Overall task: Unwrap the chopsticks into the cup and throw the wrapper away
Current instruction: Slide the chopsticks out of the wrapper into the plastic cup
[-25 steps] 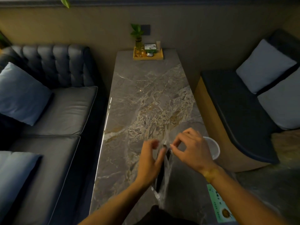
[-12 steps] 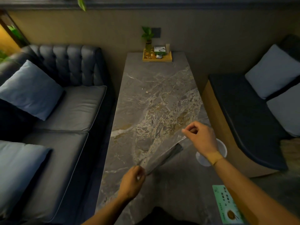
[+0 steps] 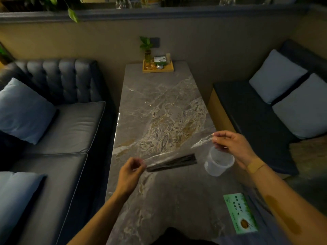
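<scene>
Above the marble surface [image 3: 159, 106], the left hand [image 3: 130, 175] pinches the near end of the thin, slippery clear wrapper [image 3: 177, 156]; the right hand [image 3: 235, 147] pinches its far end above the light plastic cup [image 3: 218, 162]. The stiff dark chopsticks [image 3: 174, 162] likely slide out easily.

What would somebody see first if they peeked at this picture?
Two hands over the near end of the marble table: the left hand and right hand stretch a clear wrapper with dark chopsticks inside. A white cup stands below the right hand.
</scene>
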